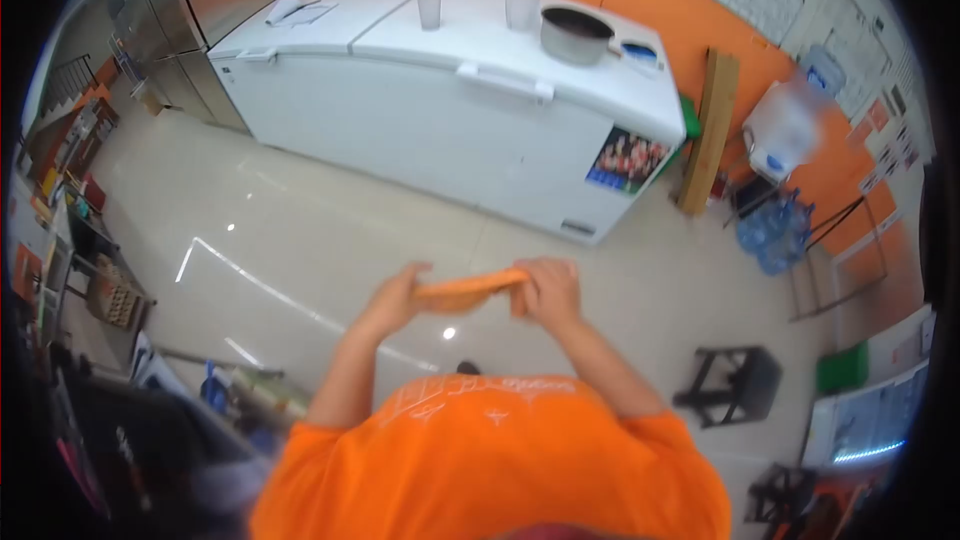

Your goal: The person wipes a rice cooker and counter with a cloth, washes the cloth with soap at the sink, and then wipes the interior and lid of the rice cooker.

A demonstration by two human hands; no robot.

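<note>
An orange cloth (462,293) is stretched between my two hands, in front of my orange shirt and above the tiled floor. My left hand (398,298) grips its left end, with fingers closed around the edge. At the other end, my right hand (548,290) is closed on the cloth, and a short piece hangs below the fingers. The cloth sags slightly in the middle.
A long white chest freezer (400,120) stands ahead, with a metal pot (577,38) and two clear cups on top. To the right are a cardboard piece (708,130), blue water bottles (775,232) and a black stool (735,385). Cluttered shelves line the left.
</note>
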